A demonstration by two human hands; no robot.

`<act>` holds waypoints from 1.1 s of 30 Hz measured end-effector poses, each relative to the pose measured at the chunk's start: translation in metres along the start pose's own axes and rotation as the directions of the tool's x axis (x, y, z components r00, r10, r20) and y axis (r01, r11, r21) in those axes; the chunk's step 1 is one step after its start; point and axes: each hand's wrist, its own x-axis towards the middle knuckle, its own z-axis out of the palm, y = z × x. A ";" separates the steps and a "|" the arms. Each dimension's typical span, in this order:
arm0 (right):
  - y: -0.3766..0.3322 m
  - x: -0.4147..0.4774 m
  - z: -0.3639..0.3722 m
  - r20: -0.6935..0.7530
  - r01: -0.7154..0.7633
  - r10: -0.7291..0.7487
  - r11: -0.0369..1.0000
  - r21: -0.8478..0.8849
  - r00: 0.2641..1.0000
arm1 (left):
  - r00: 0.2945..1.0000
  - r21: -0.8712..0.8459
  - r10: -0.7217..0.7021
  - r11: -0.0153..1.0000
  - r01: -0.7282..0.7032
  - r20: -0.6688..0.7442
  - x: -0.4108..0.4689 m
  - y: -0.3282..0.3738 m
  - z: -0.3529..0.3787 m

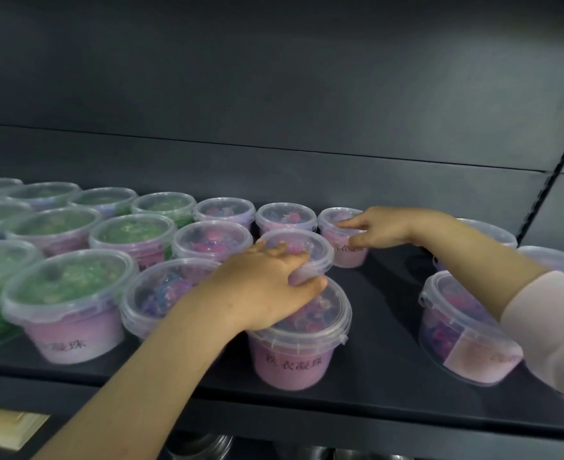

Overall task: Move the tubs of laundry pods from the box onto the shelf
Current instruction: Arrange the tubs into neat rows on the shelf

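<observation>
Mid tub [310, 242] is being grasped at the lid rim by left hand [264, 290]. Rear tub [350, 257], at its 1 o'clock, is being pinched by right hand [380, 227], on shelf [383, 327].

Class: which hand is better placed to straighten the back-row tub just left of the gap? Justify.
Right: the right hand pinches the rim of that back-row tub; the left hand holds the middle tub in front.
</observation>
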 end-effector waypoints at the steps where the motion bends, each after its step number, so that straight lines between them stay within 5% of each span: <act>1: 0.000 0.001 0.000 0.008 -0.005 0.005 1.000 0.008 1.000 | 1.000 0.005 0.003 1.000 -0.003 0.004 0.000 0.000 0.000; 5: 0.003 -0.006 0.001 0.017 0.008 -0.009 0.996 0.087 1.000 | 0.999 0.019 0.015 1.000 -0.014 -0.028 0.000 0.002 0.000; 8: 0.003 -0.031 -0.001 -0.076 0.037 -0.025 0.988 0.153 0.997 | 0.968 0.083 0.103 0.993 -0.086 -0.229 -0.008 0.008 -0.004; 11: 0.009 -0.075 -0.006 -0.222 0.087 -0.056 0.987 0.132 0.974 | 0.820 0.203 0.256 0.964 -0.174 -0.512 -0.022 0.018 -0.012; 14: 0.018 -0.135 0.000 -0.364 0.091 -0.047 0.991 0.103 0.930 | 0.661 0.112 0.310 0.939 -0.325 -0.683 -0.041 0.024 -0.015; 17: 0.027 -0.188 0.021 -0.433 0.114 -0.058 0.988 0.105 0.899 | 0.685 0.010 0.306 0.916 -0.400 -0.661 -0.063 0.026 -0.002; 21: 0.041 -0.217 0.056 -0.494 0.108 -0.020 0.983 0.149 0.869 | 0.735 0.115 0.355 0.927 -0.357 -0.577 -0.073 0.023 0.031; 25: 0.041 -0.220 0.071 -0.566 0.164 0.000 0.957 0.238 0.824 | 0.657 0.201 0.376 0.923 -0.329 -0.654 -0.069 0.018 0.051; 33: 0.008 -0.217 0.073 -0.480 0.262 -0.088 0.914 0.310 0.873 | 0.597 0.173 0.358 0.922 -0.345 -0.718 -0.065 0.018 0.057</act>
